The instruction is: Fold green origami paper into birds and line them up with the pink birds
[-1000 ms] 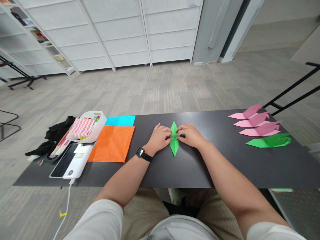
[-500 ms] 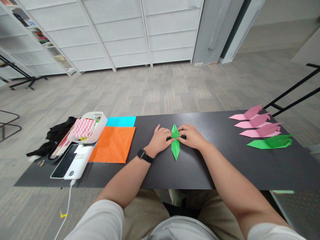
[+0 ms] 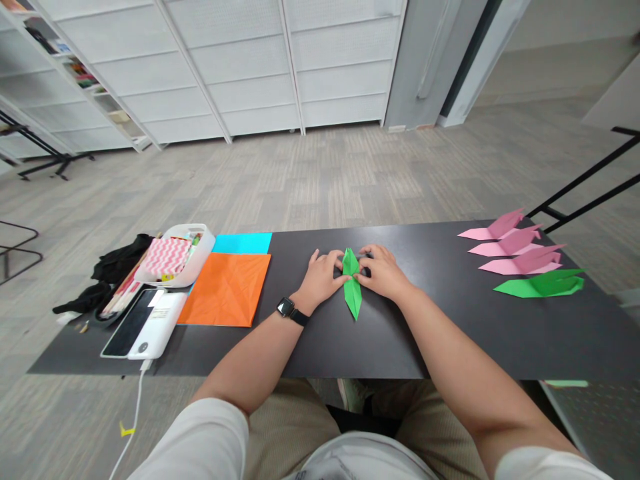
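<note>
A green origami paper (image 3: 353, 297), folded into a long narrow shape with pointed ends, lies on the dark table in front of me. My left hand (image 3: 323, 279) grips its left side near the middle, thumb on the paper and index finger bent beside the upper half. On the opposite edge, my right hand (image 3: 384, 275) holds it with the thumb at the middle and curled fingers higher up. The underside of the paper is hidden. Far to the right stand several folded paper figures: pink ones (image 3: 523, 261) and a green one (image 3: 540, 285) nearest me.
Orange paper sheets (image 3: 227, 290) lie left of my hands, with a blue sheet (image 3: 243, 243) behind. Further left are a white basket (image 3: 203, 257) holding a pink-patterned item, a phone (image 3: 129, 325), a white power bank (image 3: 159, 327) with a cable, and black cloth (image 3: 120, 259).
The fingers of both hands have bent and drawn back a little from the upper half of the green paper. Its lower tip has shifted slightly right, and its top end looks blunter.
</note>
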Available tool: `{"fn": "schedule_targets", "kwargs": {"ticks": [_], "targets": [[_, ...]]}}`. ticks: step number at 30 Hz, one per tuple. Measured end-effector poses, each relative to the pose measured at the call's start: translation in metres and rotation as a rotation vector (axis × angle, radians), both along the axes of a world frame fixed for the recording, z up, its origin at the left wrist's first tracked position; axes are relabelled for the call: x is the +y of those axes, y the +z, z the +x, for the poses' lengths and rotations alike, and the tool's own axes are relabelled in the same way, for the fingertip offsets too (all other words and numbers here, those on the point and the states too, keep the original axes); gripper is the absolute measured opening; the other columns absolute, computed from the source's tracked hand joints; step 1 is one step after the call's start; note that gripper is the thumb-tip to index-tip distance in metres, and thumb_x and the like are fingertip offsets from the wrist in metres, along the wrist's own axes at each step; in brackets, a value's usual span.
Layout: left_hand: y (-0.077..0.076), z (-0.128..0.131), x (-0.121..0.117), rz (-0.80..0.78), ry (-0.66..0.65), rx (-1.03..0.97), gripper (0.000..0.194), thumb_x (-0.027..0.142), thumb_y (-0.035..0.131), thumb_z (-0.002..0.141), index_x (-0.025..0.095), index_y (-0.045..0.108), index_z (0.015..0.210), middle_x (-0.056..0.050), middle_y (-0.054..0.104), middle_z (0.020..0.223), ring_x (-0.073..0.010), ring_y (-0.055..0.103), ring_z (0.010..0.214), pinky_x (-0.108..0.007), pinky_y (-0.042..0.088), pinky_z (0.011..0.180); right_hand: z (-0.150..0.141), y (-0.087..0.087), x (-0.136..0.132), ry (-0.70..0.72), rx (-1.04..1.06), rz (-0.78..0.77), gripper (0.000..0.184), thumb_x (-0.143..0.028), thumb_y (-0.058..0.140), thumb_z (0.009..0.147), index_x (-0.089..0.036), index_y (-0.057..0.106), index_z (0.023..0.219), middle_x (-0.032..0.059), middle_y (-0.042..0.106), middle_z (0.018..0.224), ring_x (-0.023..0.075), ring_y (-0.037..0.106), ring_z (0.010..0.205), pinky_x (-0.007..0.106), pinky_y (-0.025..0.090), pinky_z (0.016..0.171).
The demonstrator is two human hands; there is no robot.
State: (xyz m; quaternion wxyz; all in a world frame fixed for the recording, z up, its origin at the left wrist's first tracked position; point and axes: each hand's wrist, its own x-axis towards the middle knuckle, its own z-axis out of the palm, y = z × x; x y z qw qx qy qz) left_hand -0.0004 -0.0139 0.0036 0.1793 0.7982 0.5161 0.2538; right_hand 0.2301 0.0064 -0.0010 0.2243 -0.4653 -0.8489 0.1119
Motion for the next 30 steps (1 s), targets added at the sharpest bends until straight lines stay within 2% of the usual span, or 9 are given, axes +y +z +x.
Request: {"fn": "schedule_targets", "kwargs": {"ticks": [3,5,10,15,22,30], "targets": [[-0.0009,0.0008,-0.0001,0.011,0.002,-0.007,0.057,0.029,0.084,0.088,0.026,0.051,0.134,0.0,0.079,0.108,-0.0255,0.07,0.12,-0.06,0.022,0.131,-0.0008,-0.0006,-0.0003,-0.018,-0.01,0.001,0.013,-0.032,0.079,0.085,-0.024,0.07,0.08,0.0102,0.061,0.13,0.0344,0.054,0.129,0.056,0.042,0.114],[-0.0012,0.0011,-0.0002,0.013,0.006,-0.011,0.055,0.028,0.084,0.088,0.026,0.051,0.132,0.0,0.079,0.108,-0.0251,0.071,0.119,-0.059,0.023,0.131,-0.0016,-0.0008,-0.0009,-0.04,-0.016,-0.007,0.013,-0.033,0.078,0.085,-0.025,0.069,0.087,0.0099,0.061,0.127,0.0342,0.055,0.127,0.059,0.041,0.115],[0.0009,0.0003,-0.0019,0.024,-0.004,0.04,0.039,0.032,0.084,0.09,0.027,0.059,0.12,0.0,0.077,0.111,-0.024,0.069,0.115,-0.059,0.024,0.132,-0.0042,0.0007,-0.0036,-0.145,-0.019,-0.028,0.032,-0.036,0.079,0.084,-0.026,0.062,0.109,0.0092,0.06,0.115,0.0346,0.058,0.119,0.07,0.037,0.117],[0.0034,-0.0015,-0.0033,0.049,-0.024,0.115,0.03,0.037,0.079,0.094,0.03,0.069,0.122,-0.003,0.07,0.125,-0.0253,0.062,0.125,-0.06,0.024,0.132,-0.0054,0.005,-0.0065,-0.06,-0.01,-0.045,0.032,-0.027,0.076,0.088,-0.029,0.063,0.117,0.0078,0.06,0.124,0.0322,0.058,0.127,0.073,0.031,0.122],[0.0047,-0.0022,-0.0032,0.049,-0.027,0.133,0.023,0.04,0.075,0.098,0.031,0.077,0.118,-0.003,0.069,0.128,-0.0258,0.061,0.128,-0.063,0.023,0.132,-0.0041,0.0074,-0.0075,-0.043,-0.047,-0.095,0.024,-0.028,0.075,0.091,-0.029,0.073,0.115,0.01,0.061,0.131,0.0352,0.057,0.131,0.079,0.029,0.12],[0.0001,-0.0023,-0.0023,0.049,-0.016,0.117,0.02,0.041,0.076,0.097,0.033,0.079,0.115,-0.003,0.069,0.128,-0.0259,0.06,0.128,-0.064,0.021,0.132,-0.0034,0.0039,-0.0051,-0.053,-0.028,-0.061,0.035,-0.033,0.079,0.089,-0.029,0.07,0.123,0.0095,0.063,0.128,0.0345,0.059,0.128,0.076,0.029,0.121]]}}
